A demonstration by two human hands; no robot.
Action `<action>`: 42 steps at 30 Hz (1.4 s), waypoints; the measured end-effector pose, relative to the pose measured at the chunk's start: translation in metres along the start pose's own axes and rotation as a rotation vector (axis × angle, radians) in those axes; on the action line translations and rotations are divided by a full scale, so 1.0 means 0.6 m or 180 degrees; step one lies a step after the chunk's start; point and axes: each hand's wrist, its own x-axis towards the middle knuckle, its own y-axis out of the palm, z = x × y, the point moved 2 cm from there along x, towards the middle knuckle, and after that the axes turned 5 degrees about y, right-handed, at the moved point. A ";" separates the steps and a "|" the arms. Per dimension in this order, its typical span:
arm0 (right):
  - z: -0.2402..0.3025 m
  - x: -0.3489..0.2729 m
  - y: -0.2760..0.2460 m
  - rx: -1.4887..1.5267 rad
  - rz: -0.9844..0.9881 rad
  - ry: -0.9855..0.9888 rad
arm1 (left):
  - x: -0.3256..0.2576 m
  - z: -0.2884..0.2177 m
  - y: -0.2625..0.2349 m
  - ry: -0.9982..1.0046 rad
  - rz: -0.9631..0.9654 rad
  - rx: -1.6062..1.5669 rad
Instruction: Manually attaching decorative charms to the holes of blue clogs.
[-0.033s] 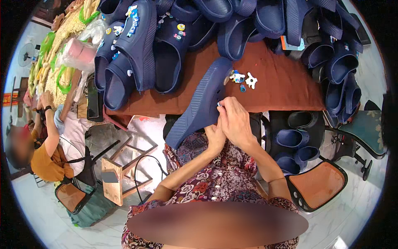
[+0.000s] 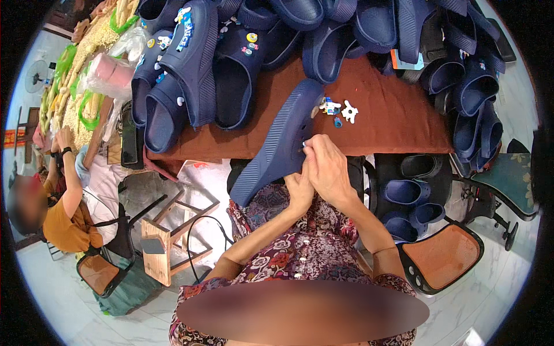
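Observation:
A navy blue foam clog (image 2: 274, 147) is held up at the table's near edge, tilted with its ridged sole side toward the left. My left hand (image 2: 300, 191) is closed on it from below, its fingers partly hidden. At the clog's holed upper, my right hand (image 2: 329, 167) pinches a small pale shoe charm (image 2: 304, 144), mostly covered by the fingertips. Just beyond lie a white-and-blue figure charm (image 2: 330, 106), a white charm (image 2: 350, 112) and a small blue round charm (image 2: 338, 122) on the brown cloth (image 2: 392, 115).
Navy clogs (image 2: 239, 86) are heaped along the table's far side, some decorated with charms. More clogs (image 2: 407, 192) rest on a dark seat at right, beside an orange-seated chair (image 2: 443, 258). A wooden stool (image 2: 164, 248) stands at left; beyond it a co-worker (image 2: 69, 213) sits.

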 end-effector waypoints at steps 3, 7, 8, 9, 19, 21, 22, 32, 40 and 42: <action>-0.029 0.003 0.003 0.0556 -0.0052 0.0339 | 0.013 -0.021 0.007 0.0328 -0.0064 -0.0163; -0.060 0.020 -0.012 0.0702 -0.0471 0.0894 | 0.015 -0.050 0.010 0.0191 -0.0132 0.0125; -0.076 0.025 -0.017 0.0431 -0.0707 0.0718 | 0.014 -0.051 0.009 0.0196 -0.0127 0.0120; -0.097 0.030 -0.019 0.0161 -0.0939 0.0539 | 0.012 -0.053 0.009 0.0285 -0.0092 0.0111; -0.179 0.064 -0.022 -0.0474 -0.1320 0.0103 | 0.011 -0.069 0.004 0.0515 0.0038 0.0075; -0.166 0.064 -0.023 -0.0700 -0.1378 0.0006 | 0.009 -0.073 0.004 0.0453 0.0032 0.0131; -0.149 0.065 -0.026 -0.0931 -0.1433 -0.0086 | 0.007 -0.074 0.003 0.0386 0.0028 0.0185; -0.092 0.071 0.019 0.1459 -0.0108 0.0810 | -0.016 -0.046 -0.002 0.0338 0.0324 0.0342; -0.068 0.067 0.015 -0.0141 -0.0587 0.0029 | -0.016 -0.037 -0.005 0.0013 0.0438 0.0510; -0.070 0.068 0.016 -0.0237 -0.0597 -0.0013 | -0.017 -0.034 0.004 0.0243 0.0362 0.0348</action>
